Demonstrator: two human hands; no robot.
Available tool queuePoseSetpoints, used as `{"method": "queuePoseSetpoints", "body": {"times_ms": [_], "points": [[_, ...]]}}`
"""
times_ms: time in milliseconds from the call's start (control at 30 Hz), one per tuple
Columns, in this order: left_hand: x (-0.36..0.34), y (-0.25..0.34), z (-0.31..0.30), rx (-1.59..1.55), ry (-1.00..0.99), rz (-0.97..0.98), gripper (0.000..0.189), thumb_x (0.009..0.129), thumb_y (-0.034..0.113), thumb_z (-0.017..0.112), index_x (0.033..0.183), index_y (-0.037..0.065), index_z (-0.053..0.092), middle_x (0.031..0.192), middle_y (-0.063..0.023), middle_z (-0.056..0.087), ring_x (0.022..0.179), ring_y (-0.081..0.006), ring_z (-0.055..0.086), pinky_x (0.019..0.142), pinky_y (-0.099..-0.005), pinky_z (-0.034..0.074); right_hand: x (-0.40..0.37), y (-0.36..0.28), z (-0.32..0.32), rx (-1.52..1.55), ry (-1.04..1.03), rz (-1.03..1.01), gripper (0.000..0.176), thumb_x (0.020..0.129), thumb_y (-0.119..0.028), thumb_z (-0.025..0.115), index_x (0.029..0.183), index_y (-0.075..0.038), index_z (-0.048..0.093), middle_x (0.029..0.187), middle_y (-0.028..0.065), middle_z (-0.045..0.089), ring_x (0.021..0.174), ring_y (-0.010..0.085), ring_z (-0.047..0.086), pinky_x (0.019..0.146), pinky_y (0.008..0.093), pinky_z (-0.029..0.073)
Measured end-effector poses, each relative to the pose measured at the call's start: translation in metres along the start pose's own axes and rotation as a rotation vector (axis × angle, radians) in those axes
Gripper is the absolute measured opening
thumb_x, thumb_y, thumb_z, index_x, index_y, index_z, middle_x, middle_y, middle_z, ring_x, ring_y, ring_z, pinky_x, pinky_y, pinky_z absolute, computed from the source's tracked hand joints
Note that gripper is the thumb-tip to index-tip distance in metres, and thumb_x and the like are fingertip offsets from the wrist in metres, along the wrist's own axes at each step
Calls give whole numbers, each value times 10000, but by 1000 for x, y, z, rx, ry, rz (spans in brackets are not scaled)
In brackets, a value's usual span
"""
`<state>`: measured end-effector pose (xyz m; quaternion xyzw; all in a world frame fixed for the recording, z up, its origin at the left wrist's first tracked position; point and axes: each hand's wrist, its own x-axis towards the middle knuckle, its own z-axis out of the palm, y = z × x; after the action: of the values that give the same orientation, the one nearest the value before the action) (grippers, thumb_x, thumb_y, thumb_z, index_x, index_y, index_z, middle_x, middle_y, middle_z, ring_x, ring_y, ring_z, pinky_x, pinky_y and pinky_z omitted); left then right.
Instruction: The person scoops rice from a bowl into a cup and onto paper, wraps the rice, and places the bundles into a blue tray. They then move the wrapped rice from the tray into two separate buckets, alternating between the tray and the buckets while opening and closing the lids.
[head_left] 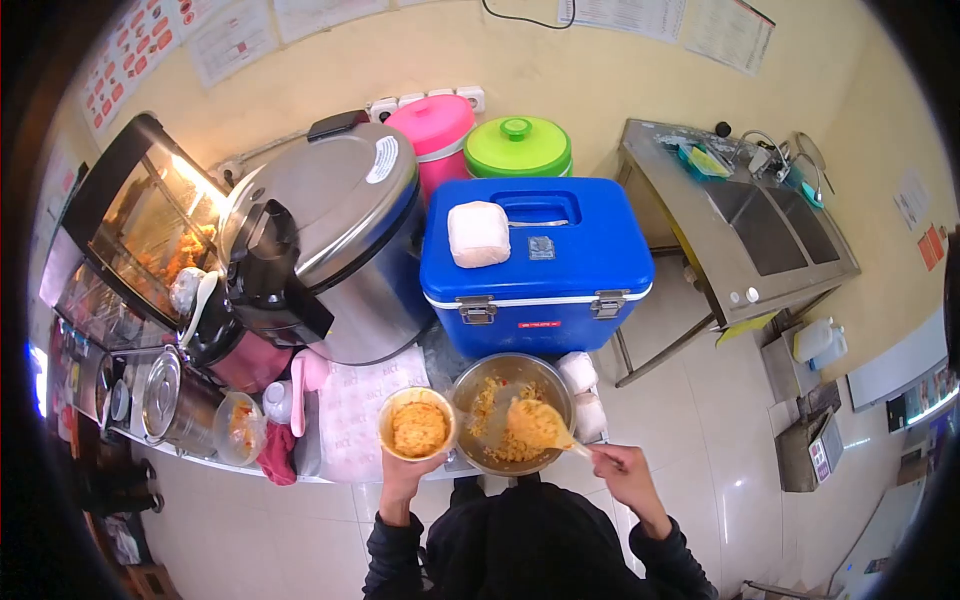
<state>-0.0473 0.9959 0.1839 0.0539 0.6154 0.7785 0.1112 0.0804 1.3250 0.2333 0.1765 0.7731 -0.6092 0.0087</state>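
Note:
My left hand [400,480] is wrapped round the underside of a paper bowl [385,430], which it holds up just left of the metal mixing bowl. Orange fried rice [420,428] fills this paper bowl in a rounded mound. In my right hand [628,480] is the handle of a serving spoon [576,447], its head heaped with rice over the steel mixing bowl [505,368]. More rice [487,395] lies scattered inside the steel bowl, partly hidden by the spoon.
Behind the bowls stand a blue cooler box [600,250], a large rice cooker [340,240], and pink [432,120] and green [516,150] lidded jugs. White wrapped packets [577,372] flank the mixing bowl. Printed paper [350,430] lies left. A sink [765,235] is at right.

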Motion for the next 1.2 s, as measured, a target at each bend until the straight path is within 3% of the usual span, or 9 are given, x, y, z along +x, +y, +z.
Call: {"method": "queuePoseSetpoints", "body": {"times_ms": [67,200,300,333,400,600,800,933,1200], "points": [[12,14,15,329,23,161,876,615,38,898,1356,-3,432,1307,-128,545,1196,-229,567,999,-348,486,-2,-19,-9,76,21,-1,228,964,-70,590,1144,9,705,729,2,617,655,68,539,613,233,457],[21,27,64,530,109,339,879,538,109,944,1288,13,496,1244,-139,562,1140,-272,573,979,-373,468,3,-42,5,144,64,-119,253,964,-71,593,1190,-11,689,728,5,610,646,63,523,612,238,458],[23,17,87,618,110,298,962,510,201,936,1342,42,480,1262,-134,563,1186,-304,535,1020,-434,369,-2,-53,37,-146,140,-261,297,948,-47,584,1230,-63,679,733,29,634,615,93,565,580,260,472],[24,14,89,649,109,287,980,507,224,934,1354,49,474,1267,-128,563,1199,-307,527,1024,-451,343,-5,-52,48,-404,213,-372,354,899,-83,614,1236,-163,688,772,84,677,625,214,661,539,340,506],[28,10,93,713,107,265,1016,500,270,931,1378,62,463,1278,-116,565,1224,-312,509,1033,-487,290,-13,-56,62,-692,260,-507,469,824,-38,627,1259,-207,676,786,50,658,622,239,649,539,352,511],[32,18,81,673,17,186,1019,528,310,950,1379,50,455,1282,-121,582,1214,-290,543,1017,-477,324,-10,-54,51,-886,173,-666,475,793,-53,651,1234,-226,691,802,31,645,620,211,639,526,335,503],[27,14,76,485,10,214,975,544,253,965,1349,10,473,1244,-124,629,1177,-252,601,1022,-415,430,11,-89,6,-528,138,-531,292,887,-98,647,1146,-199,736,697,31,641,530,183,580,498,293,452],[24,28,75,386,-28,219,920,549,220,959,1319,7,503,1218,-123,642,1142,-237,623,994,-386,461,42,-75,-10,27,-268,-223,222,955,-175,627,1099,-45,736,652,24,619,542,83,506,531,251,416],[18,18,57,747,-115,351,930,519,302,957,1325,105,536,1252,-69,625,1161,-232,566,917,-383,228,73,-72,8,-426,-368,-250,240,965,-195,606,1088,-38,739,628,42,609,591,92,563,573,282,455]]}}
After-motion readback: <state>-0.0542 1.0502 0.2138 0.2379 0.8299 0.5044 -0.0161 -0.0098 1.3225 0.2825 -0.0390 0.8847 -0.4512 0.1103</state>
